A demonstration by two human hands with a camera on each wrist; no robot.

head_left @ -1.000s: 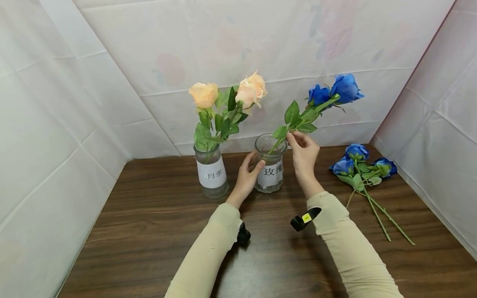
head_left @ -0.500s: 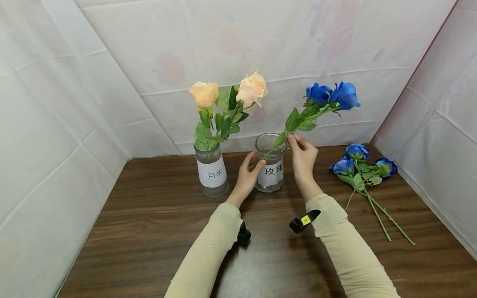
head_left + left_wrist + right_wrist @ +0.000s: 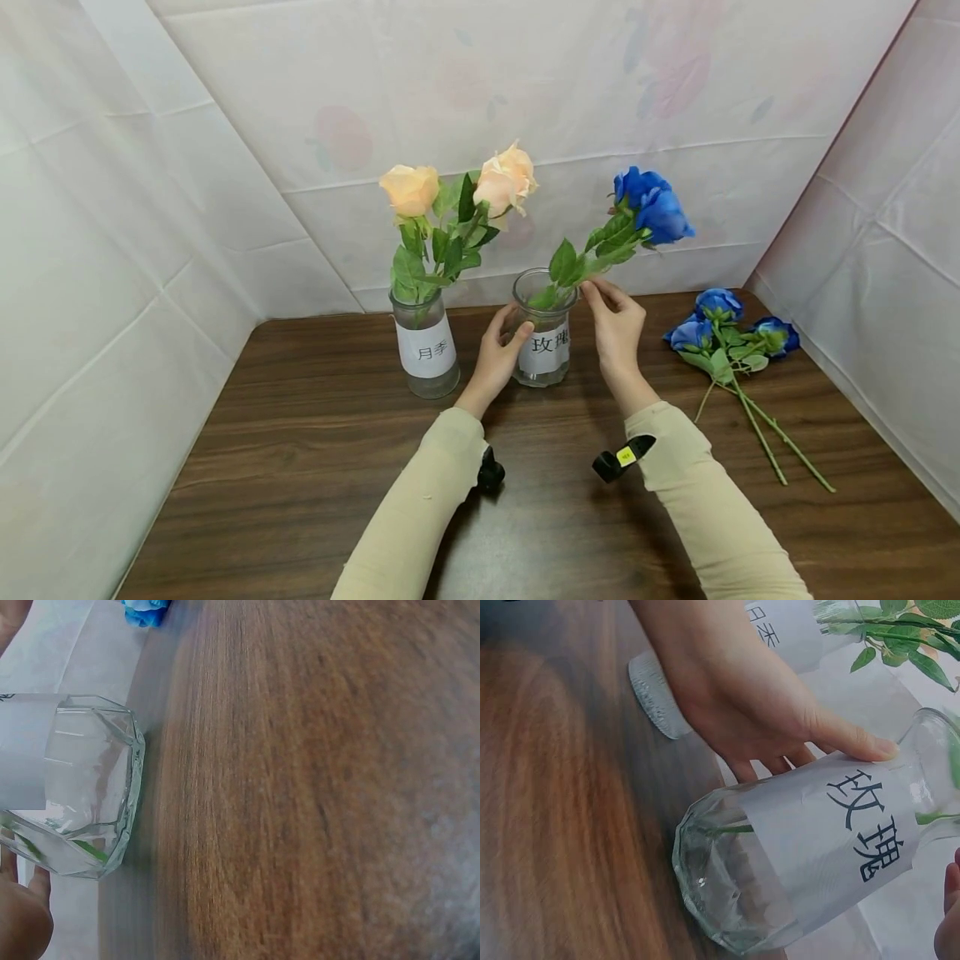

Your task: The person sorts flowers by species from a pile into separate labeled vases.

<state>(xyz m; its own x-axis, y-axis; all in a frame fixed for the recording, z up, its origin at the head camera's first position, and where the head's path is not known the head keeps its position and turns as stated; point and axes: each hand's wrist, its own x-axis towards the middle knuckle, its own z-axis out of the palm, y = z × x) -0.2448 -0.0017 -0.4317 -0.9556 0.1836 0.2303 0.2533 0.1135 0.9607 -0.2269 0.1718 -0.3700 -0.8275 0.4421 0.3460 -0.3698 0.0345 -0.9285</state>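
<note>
My left hand (image 3: pixel 491 354) grips the left side of a glass vase (image 3: pixel 543 375) with a white paper label; in the right wrist view its thumb lies on the front and its fingers go behind. Blue artificial roses (image 3: pixel 663 215), two blooms overlapping, lean right, their green stem running down inside the vase mouth. At the right of the rim, thumb and index fingertips of my right hand (image 3: pixel 619 329) come together beside the stem. Blur hides whether they touch it. Only a sliver of this hand (image 3: pixel 951 907) appears at the right wrist view's edge.
Left of the hands stands another labelled glass vase (image 3: pixel 426 346) holding peach roses (image 3: pixel 506 179). Several blue roses (image 3: pixel 690 335) lie on the wooden table (image 3: pixel 300 483) at right, stems toward the front. A white cloth backdrop (image 3: pixel 247 208) borders the table's back and sides.
The blue roses have swung left and their blooms have dropped, with leaves sliding lower into the vase mouth. My right hand has shifted slightly down and right. The left hand stays on the vase.
</note>
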